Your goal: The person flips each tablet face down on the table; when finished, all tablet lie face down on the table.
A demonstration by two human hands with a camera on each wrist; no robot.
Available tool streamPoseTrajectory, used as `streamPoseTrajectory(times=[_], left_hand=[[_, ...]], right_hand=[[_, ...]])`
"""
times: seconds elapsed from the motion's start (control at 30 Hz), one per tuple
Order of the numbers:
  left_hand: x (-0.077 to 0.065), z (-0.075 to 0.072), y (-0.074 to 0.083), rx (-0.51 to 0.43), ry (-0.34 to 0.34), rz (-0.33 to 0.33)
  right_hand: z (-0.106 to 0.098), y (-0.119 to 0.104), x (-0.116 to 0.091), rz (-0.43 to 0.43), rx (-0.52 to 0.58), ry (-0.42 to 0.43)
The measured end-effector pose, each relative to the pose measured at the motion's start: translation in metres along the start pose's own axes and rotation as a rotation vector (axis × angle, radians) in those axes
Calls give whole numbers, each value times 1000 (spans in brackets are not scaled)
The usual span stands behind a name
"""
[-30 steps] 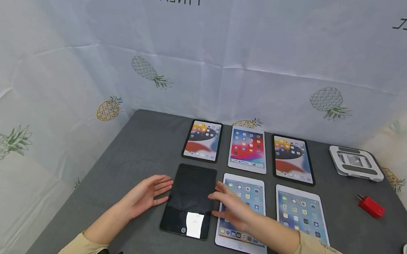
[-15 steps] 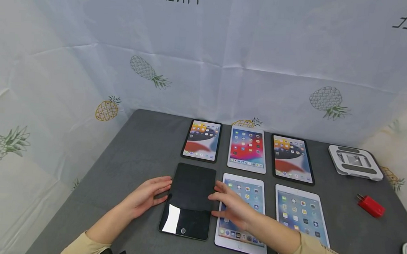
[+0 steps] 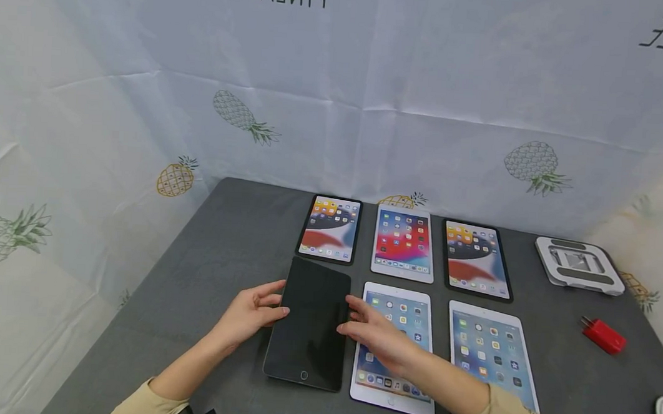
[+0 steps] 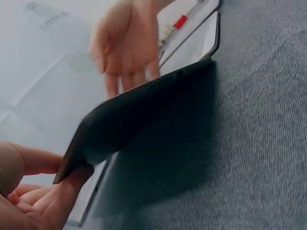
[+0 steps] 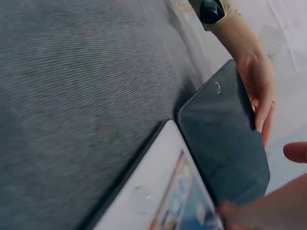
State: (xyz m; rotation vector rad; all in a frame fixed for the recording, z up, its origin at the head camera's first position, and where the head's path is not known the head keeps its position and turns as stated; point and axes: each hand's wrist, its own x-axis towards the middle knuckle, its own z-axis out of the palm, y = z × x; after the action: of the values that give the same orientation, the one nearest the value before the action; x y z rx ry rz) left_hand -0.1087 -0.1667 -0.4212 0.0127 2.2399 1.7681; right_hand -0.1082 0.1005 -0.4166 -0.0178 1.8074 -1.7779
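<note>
Pinching the left long edge of the black tablet, the left hand holds it tilted: left side raised off the grey surface, right side lower. Position: leftmost in the near row, just beside the white tablet. Long axis near to far, far end leaning slightly right. Tablet lies to the right of the left grip, the nearer one. Right hand: grip wide, alongside the right edge; contact cannot be told.
</note>
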Motion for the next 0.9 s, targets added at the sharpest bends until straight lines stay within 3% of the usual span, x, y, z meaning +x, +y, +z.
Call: streamPoseTrajectory(times=[0.13,0.3,0.4,0.5,0.63,0.7,0.8,0.9], left_hand=[[-2,6,5,23,74,35],[-2,12,11,-56,63,100],[-3,16,13,-85,72,126],[-4,21,16,-105,95,146],[-7,28,16,-128,133,192],[-9,32,15,-123,156,234],[-12,39,11,-55,168,331],[-17,44,6,58,96,487]], right_hand=[[7,-12,15,-138,-179,97],[12,-36,52,-455,-443,103],[14,-48,76,-567,-623,136],[16,-52,97,-569,-721,149],[18,-47,111,-423,-691,135],[20,-42,113,-348,-629,140],[21,-36,115,-320,-510,179],[21,-35,115,-331,-348,222]])
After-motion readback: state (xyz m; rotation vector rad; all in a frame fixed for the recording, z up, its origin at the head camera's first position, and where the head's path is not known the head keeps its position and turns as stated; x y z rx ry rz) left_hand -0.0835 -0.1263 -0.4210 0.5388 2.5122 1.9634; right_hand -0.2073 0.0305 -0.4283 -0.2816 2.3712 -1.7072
